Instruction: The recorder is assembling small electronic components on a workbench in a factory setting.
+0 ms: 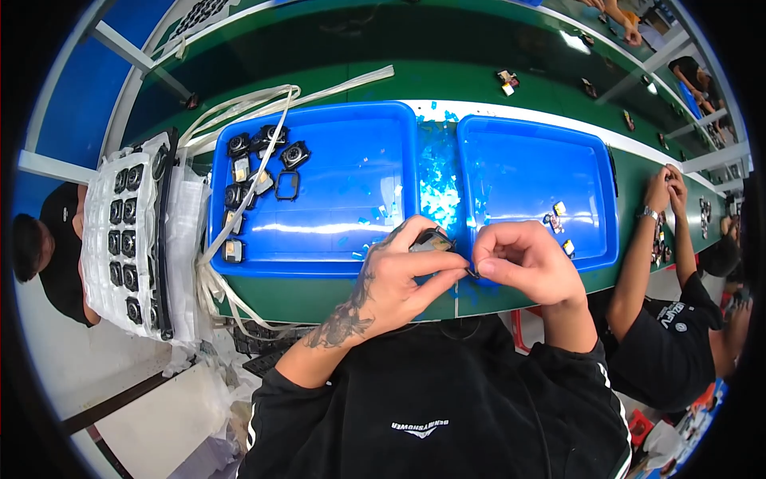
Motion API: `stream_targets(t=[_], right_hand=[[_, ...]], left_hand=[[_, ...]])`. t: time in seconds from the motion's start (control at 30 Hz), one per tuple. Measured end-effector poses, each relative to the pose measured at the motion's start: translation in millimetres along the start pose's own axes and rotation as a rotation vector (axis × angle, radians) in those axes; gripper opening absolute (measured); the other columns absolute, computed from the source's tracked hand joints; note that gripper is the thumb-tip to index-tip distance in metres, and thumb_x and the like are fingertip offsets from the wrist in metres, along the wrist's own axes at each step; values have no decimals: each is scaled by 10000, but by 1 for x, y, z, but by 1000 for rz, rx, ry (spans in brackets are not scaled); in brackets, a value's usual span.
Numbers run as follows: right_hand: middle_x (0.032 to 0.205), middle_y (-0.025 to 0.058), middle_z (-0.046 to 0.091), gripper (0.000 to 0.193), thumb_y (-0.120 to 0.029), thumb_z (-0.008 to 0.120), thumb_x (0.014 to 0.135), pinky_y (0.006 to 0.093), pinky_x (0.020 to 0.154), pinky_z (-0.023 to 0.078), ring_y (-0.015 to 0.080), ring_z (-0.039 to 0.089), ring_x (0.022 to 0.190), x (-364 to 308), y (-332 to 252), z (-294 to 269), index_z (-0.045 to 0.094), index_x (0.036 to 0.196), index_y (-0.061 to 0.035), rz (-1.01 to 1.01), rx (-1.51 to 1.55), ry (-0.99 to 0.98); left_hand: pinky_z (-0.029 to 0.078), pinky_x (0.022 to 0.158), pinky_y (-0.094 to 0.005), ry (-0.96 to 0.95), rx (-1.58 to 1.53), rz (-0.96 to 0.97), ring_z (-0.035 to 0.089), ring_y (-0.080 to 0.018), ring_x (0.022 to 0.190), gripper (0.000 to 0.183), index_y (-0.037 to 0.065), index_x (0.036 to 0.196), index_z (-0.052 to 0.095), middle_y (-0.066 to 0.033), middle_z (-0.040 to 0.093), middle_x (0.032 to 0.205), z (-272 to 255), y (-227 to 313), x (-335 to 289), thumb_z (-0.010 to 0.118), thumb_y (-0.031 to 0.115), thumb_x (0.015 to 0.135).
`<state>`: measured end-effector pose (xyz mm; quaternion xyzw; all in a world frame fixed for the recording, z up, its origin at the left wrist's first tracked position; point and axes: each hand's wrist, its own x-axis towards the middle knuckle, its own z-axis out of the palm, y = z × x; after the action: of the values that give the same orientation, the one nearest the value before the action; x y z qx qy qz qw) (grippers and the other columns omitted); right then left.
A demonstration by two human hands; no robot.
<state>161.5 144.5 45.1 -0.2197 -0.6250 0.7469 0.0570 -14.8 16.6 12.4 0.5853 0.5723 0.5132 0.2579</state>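
In front of my chest, my left hand (399, 275) grips a small dark electronic unit (432, 240) with a tan-grey face. Its thumb and fingertip also come together at a tiny black piece (472, 272). On the other side, my right hand (533, 262) has its thumb and forefinger pinched at that same piece, whose kind I cannot make out. Both hands are above the near rims of two blue trays. Inside the left tray (319, 268) lie several black square units with round centres (294, 154) and an empty black frame (288, 185).
The right blue tray (536, 128) holds a few small parts (556, 214). Blue film scraps (439, 180) litter the gap between trays. White straps (209, 267) hang beside the left tray, near a stack of white moulded trays (104, 239). At right, another person's arms (638, 247) reach over the green bench.
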Motion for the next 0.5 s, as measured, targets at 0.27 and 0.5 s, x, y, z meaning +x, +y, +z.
stream_targets(t=[0.27,0.5], right_hand=[[742,-16,519,76,-114,601,936,250,602,412,89,519,696,33,38,10,568,945,-45,-35,55,121],[912,98,638,190,31,683,811,287,629,507,194,633,748,30,30,26,675,993,-21,-376,-694,541]], left_hand=[[510,644,-290,139,136,12,641,-199,750,164,76,898,752,-106,607,945,1,-4,-9,773,27,743],[504,663,-229,298,-242,-323,610,-122,805,99,-16,909,716,-75,581,952,9,-15,-17,724,-11,811]])
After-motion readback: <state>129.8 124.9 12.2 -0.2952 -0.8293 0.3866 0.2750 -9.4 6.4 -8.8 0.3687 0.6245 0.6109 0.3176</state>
